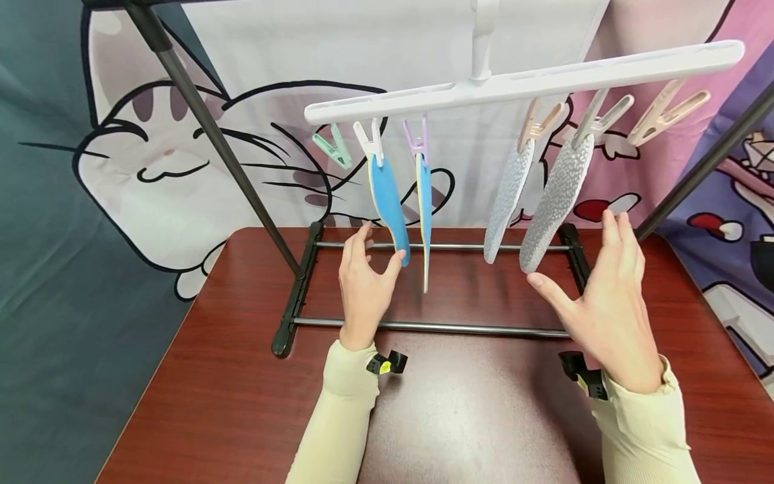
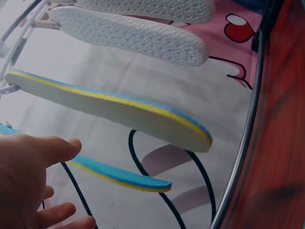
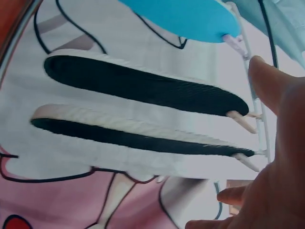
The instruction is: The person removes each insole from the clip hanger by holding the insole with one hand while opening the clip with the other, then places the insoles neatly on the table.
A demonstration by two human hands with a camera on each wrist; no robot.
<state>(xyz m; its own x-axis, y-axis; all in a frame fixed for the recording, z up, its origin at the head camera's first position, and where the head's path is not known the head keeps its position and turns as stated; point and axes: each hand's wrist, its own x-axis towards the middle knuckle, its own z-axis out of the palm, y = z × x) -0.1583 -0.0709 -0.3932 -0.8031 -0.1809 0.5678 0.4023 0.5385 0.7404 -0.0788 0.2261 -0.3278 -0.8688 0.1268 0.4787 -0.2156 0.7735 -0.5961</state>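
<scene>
Two blue insoles with yellow edges, the left one (image 1: 389,202) and the right one (image 1: 424,215), hang from a white clip hanger (image 1: 526,84). Further right on the same bar hang two grey speckled insoles, one (image 1: 509,202) beside the other (image 1: 557,208). My left hand (image 1: 365,289) has its fingers loosely spread, its thumb tip overlapping the left blue insole's lower end in the head view. Spread open beside the rightmost grey insole is my right hand (image 1: 613,309), its thumb close to that insole's lower tip. Neither hand grips anything.
A white clothespin (image 1: 370,142) and a purple clothespin (image 1: 417,142) hold the blue insoles. A green clothespin (image 1: 334,146) and a beige clothespin (image 1: 668,114) hang unloaded at the ends. Below, a dark metal rack frame (image 1: 435,327) stands on the brown table (image 1: 211,403), before a printed cloth (image 1: 242,181).
</scene>
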